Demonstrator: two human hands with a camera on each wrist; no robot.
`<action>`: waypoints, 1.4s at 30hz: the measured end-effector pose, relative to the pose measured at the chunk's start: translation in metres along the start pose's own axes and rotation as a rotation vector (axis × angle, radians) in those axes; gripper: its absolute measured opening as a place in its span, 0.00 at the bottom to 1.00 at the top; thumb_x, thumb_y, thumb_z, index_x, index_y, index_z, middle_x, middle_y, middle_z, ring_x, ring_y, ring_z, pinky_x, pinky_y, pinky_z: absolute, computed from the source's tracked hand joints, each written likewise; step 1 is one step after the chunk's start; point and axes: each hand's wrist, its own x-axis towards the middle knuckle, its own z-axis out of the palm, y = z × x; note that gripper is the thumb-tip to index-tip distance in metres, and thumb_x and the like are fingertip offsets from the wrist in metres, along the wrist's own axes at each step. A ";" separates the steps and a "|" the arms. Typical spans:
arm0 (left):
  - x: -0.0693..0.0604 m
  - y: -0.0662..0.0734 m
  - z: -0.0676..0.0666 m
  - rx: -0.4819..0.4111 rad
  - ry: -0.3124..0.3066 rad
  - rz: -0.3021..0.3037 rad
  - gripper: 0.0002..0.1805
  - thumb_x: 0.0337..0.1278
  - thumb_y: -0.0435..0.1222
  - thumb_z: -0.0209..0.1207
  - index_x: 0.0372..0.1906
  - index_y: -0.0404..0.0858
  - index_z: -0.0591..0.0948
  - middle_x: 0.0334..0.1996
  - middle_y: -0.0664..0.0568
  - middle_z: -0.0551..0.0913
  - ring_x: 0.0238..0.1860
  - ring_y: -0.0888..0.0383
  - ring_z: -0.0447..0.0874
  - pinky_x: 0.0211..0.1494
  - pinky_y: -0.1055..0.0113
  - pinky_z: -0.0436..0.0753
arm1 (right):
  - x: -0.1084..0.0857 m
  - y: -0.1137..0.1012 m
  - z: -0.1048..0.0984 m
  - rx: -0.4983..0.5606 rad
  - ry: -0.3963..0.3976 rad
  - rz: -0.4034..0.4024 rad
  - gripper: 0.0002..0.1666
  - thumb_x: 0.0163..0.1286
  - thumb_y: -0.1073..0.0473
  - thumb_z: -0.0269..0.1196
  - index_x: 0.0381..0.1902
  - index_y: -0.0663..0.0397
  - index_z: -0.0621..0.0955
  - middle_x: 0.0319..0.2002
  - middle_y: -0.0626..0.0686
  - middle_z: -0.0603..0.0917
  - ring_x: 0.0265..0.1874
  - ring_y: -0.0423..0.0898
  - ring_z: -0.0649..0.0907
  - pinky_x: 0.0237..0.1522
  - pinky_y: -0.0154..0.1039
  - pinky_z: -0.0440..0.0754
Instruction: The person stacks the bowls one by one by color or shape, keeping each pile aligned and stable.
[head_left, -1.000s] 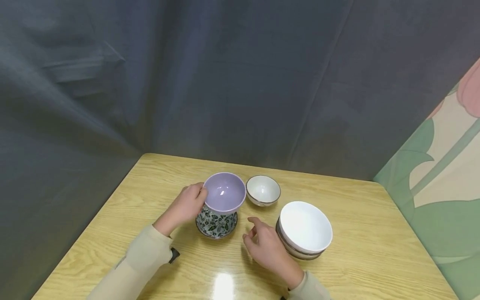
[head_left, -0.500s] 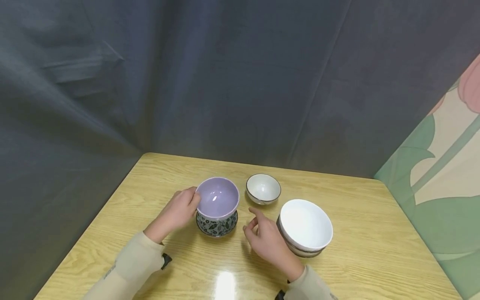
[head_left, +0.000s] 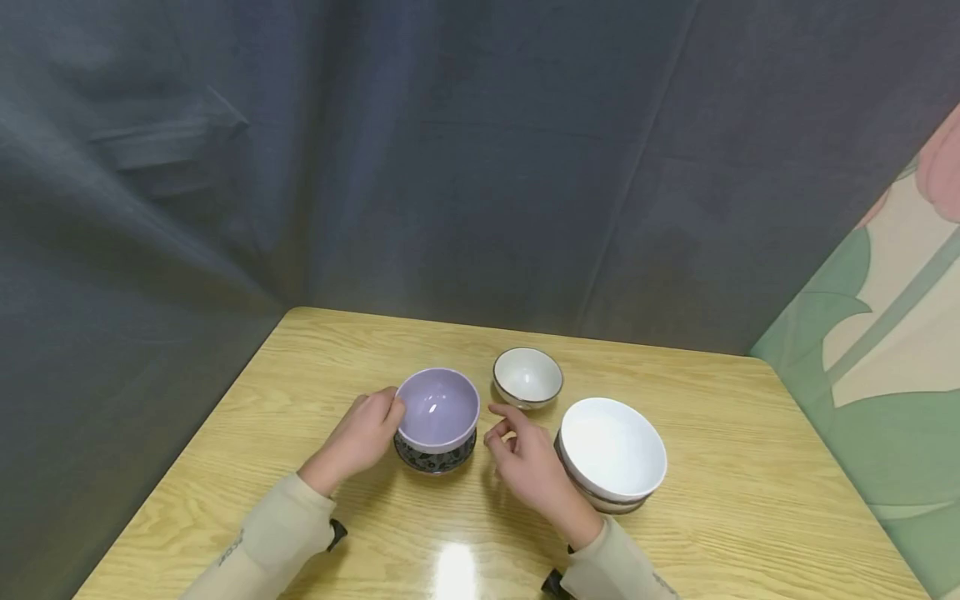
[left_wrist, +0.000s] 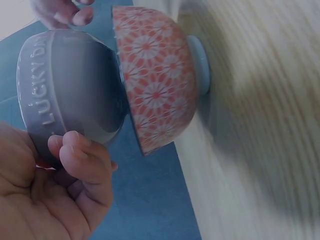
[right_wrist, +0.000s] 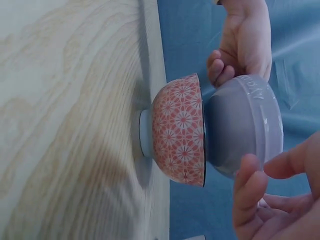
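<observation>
You seem to be nesting bowls: your left hand (head_left: 362, 437), fingers clamped on its rim, holds the purple bowl (head_left: 437, 404) over the patterned bowl (left_wrist: 157, 75). Next calls for a level lowering. Your right hand (head_left: 532, 462) hovers beside, fingers loosely bent, gripping nothing. The wooden table (head_left: 727, 500) fronts a dark curtain (head_left: 480, 167).

Left hand (head_left: 362, 435): free tabletop (head_left: 247, 442) leftward; purple bowl (head_left: 438, 408) blocks rightward.
Right hand (head_left: 532, 468): bowl stack (head_left: 612, 450) obstructs rightward, brown-rimmed bowl (head_left: 528, 377) ahead.

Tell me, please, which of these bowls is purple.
The lettered bowl the left hand grips, above the red-flowered bowl; no other bowl in view is purple.
</observation>
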 end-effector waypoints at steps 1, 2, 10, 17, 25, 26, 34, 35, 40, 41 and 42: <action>-0.001 -0.001 0.001 0.004 -0.001 -0.004 0.19 0.75 0.34 0.42 0.47 0.27 0.82 0.26 0.48 0.80 0.25 0.57 0.71 0.29 0.64 0.76 | 0.001 0.000 0.001 0.025 -0.009 0.003 0.25 0.72 0.67 0.54 0.66 0.62 0.73 0.37 0.54 0.82 0.18 0.47 0.81 0.17 0.35 0.76; -0.001 -0.001 0.002 0.003 -0.005 -0.009 0.19 0.75 0.34 0.41 0.47 0.27 0.82 0.26 0.48 0.80 0.25 0.57 0.71 0.29 0.64 0.76 | 0.002 0.000 0.001 0.052 -0.020 0.011 0.25 0.72 0.67 0.53 0.66 0.62 0.73 0.37 0.56 0.82 0.19 0.50 0.82 0.18 0.35 0.78; -0.002 -0.005 0.008 -0.006 -0.003 -0.011 0.18 0.75 0.32 0.42 0.46 0.25 0.81 0.29 0.45 0.82 0.24 0.57 0.72 0.30 0.64 0.77 | 0.007 -0.002 0.008 0.137 -0.012 0.002 0.21 0.76 0.65 0.51 0.64 0.63 0.75 0.37 0.62 0.84 0.15 0.56 0.80 0.16 0.35 0.74; -0.002 -0.007 0.011 -0.019 -0.011 -0.030 0.18 0.74 0.31 0.42 0.46 0.25 0.81 0.22 0.49 0.76 0.20 0.59 0.67 0.23 0.66 0.72 | 0.007 -0.006 0.010 0.161 -0.011 -0.003 0.22 0.76 0.62 0.55 0.64 0.65 0.76 0.36 0.60 0.84 0.15 0.53 0.80 0.16 0.35 0.75; -0.002 -0.009 0.016 -0.016 -0.013 -0.049 0.17 0.73 0.31 0.43 0.39 0.27 0.81 0.19 0.51 0.71 0.19 0.59 0.65 0.21 0.67 0.70 | 0.008 -0.001 0.017 0.150 0.007 -0.024 0.20 0.75 0.63 0.57 0.59 0.70 0.77 0.32 0.61 0.83 0.16 0.61 0.81 0.15 0.35 0.75; -0.002 -0.009 0.017 -0.013 -0.012 -0.051 0.17 0.73 0.32 0.43 0.38 0.28 0.81 0.19 0.51 0.71 0.20 0.58 0.66 0.22 0.66 0.70 | 0.009 0.000 0.018 0.149 0.010 -0.024 0.20 0.74 0.63 0.58 0.58 0.71 0.77 0.32 0.61 0.84 0.16 0.60 0.81 0.15 0.34 0.75; -0.001 -0.011 0.020 0.010 -0.021 -0.064 0.16 0.73 0.32 0.43 0.30 0.33 0.78 0.17 0.52 0.67 0.20 0.58 0.66 0.22 0.67 0.69 | 0.010 0.004 0.022 0.127 0.019 -0.017 0.21 0.72 0.62 0.60 0.57 0.73 0.78 0.30 0.59 0.83 0.15 0.57 0.82 0.14 0.33 0.74; -0.001 -0.011 0.020 0.011 -0.021 -0.067 0.16 0.73 0.33 0.43 0.31 0.33 0.78 0.17 0.51 0.68 0.20 0.58 0.66 0.22 0.67 0.70 | 0.010 0.005 0.022 0.124 0.019 -0.016 0.22 0.72 0.62 0.60 0.57 0.73 0.78 0.30 0.58 0.83 0.15 0.57 0.82 0.13 0.33 0.74; -0.002 -0.011 0.023 0.003 -0.031 -0.089 0.16 0.73 0.33 0.43 0.34 0.30 0.79 0.18 0.51 0.68 0.19 0.58 0.66 0.21 0.67 0.70 | 0.010 0.006 0.023 0.108 0.021 -0.003 0.22 0.72 0.61 0.61 0.57 0.73 0.78 0.29 0.59 0.83 0.15 0.56 0.83 0.13 0.33 0.73; -0.002 -0.011 0.024 0.003 -0.033 -0.089 0.16 0.73 0.33 0.43 0.35 0.30 0.80 0.18 0.51 0.69 0.20 0.58 0.66 0.21 0.67 0.70 | 0.010 0.006 0.023 0.102 0.023 0.000 0.22 0.72 0.61 0.61 0.57 0.73 0.78 0.29 0.58 0.83 0.15 0.56 0.83 0.13 0.33 0.73; -0.002 -0.011 0.025 0.002 -0.035 -0.090 0.16 0.73 0.33 0.43 0.35 0.30 0.80 0.18 0.50 0.69 0.20 0.58 0.66 0.21 0.67 0.70 | 0.010 0.006 0.022 0.096 0.025 0.005 0.22 0.72 0.61 0.61 0.57 0.73 0.78 0.28 0.57 0.83 0.16 0.55 0.83 0.14 0.33 0.73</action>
